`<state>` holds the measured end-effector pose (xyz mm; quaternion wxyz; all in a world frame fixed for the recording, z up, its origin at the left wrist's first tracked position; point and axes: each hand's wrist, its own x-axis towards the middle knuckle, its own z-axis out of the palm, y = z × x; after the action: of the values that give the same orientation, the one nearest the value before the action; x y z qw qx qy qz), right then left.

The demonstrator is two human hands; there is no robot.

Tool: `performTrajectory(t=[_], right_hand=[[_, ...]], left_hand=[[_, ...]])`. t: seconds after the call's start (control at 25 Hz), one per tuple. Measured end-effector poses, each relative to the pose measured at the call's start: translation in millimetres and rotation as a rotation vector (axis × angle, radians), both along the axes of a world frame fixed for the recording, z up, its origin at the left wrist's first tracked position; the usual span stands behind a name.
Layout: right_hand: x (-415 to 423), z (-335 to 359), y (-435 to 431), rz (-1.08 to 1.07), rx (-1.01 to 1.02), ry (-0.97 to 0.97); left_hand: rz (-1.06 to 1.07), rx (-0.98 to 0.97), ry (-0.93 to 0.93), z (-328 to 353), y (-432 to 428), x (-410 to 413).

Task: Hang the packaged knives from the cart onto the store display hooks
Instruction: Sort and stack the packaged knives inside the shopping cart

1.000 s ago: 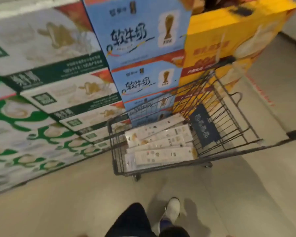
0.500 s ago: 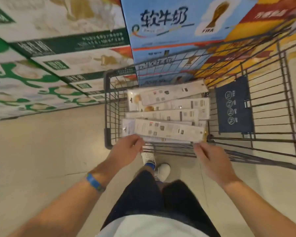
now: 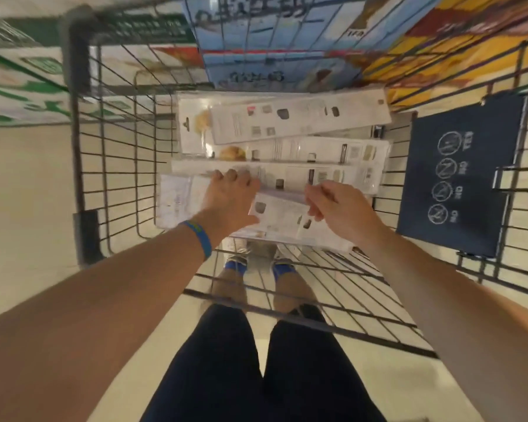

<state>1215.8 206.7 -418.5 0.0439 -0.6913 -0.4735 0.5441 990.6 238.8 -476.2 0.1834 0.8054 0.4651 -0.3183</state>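
Several long white packaged knives lie stacked flat in the wire cart (image 3: 80,123). The nearest packaged knife (image 3: 282,216) lies crosswise under both my hands. My left hand (image 3: 229,197), with a blue wristband, curls its fingers over the far edge of this pack and grips it. My right hand (image 3: 339,207) pinches the same pack's upper edge near its right half. Further packs (image 3: 302,118) lie behind, overlapping at slight angles. No display hooks are in view.
Stacked cartons stand just past the cart: green and white ones (image 3: 19,83) on the left, blue ones (image 3: 272,41) in the middle, yellow ones (image 3: 439,53) on the right. A navy seat flap (image 3: 457,184) with warning icons hangs on the cart's right side. Below are my legs and beige floor.
I have come close and leaned over the cart. Both hands moved from the cart's near rim into the basket and took hold of the nearest packaged knife.
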Motion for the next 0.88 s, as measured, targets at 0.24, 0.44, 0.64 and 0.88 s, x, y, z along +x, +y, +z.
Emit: performTrajectory(t=[0.24,0.44,0.64,0.88], right_hand=[[-0.2,-21.9,2.6,0.128,0.118,-0.061],[-14.4,-30.3,4.9,0.614,0.267,-0.432],[-15.1,-27.4,18.9,0.731,0.206,-0.486],[-11.1,7.5,10.3,0.632,0.282,-0.534]], left_hand=[[-0.115,-0.036,0.017,7.3,13.7,-3.3],[0.105,-0.076,-0.182,25.1,12.9,-25.0],[0.075,0.102,-0.316,42.4,17.2,-38.0],[0.067,0.006,-0.267,64.8,32.5,-24.2]])
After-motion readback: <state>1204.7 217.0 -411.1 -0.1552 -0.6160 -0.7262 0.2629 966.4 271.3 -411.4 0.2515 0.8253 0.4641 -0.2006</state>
